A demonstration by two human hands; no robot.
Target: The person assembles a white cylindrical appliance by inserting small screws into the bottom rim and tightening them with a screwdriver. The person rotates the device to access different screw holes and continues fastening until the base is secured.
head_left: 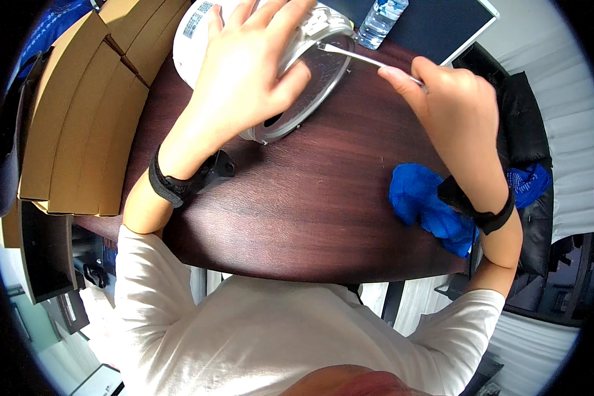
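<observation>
A white rounded appliance part [190, 56] with a printed label and a clear, glassy round rim [330, 92] is tilted on the far side of the table. My left hand [247, 76] lies across its white top, fingers spread and thumb apart. In my right hand [459, 109] a slim metal tool with a flat tip [366, 59] is pinched between thumb and fingers. Its tip meets the edge of the appliance part near the clear rim; whether it is wedged in, I cannot tell. My palm hides the tool's rear end.
A dark wood table [297, 211] spans the middle. Cardboard boxes [89, 119] line its left side. A blue cloth [416, 198] lies at the right under my wrist. A clear water bottle [381, 25] and a dark panel with a white edge [442, 30] are at the back.
</observation>
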